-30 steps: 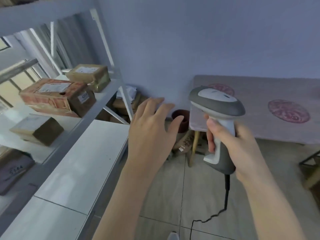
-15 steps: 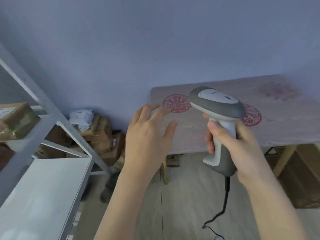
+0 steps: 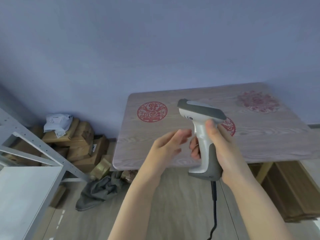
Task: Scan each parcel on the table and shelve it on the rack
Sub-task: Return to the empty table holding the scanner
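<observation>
Blue wall behind, wood-grain desk (image 3: 173,125) beneath both hands. R hand (image 3: 223,146) grips the scanner (image 3: 201,116) by its handle, upright, w/ cable (image 3: 214,205) hanging below. L hand (image 3: 166,148) sits just left of the scanner, fingers loose, holding nothing. Brown parcels (image 3: 81,146) are piled on the floor well left of L hand, rack (image 3: 34,148) farther left.

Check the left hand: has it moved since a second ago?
Yes. Against the table, the left hand moved right: it was left of the table's edge, now it overlaps the tabletop, fingertips near the barcode scanner.
</observation>
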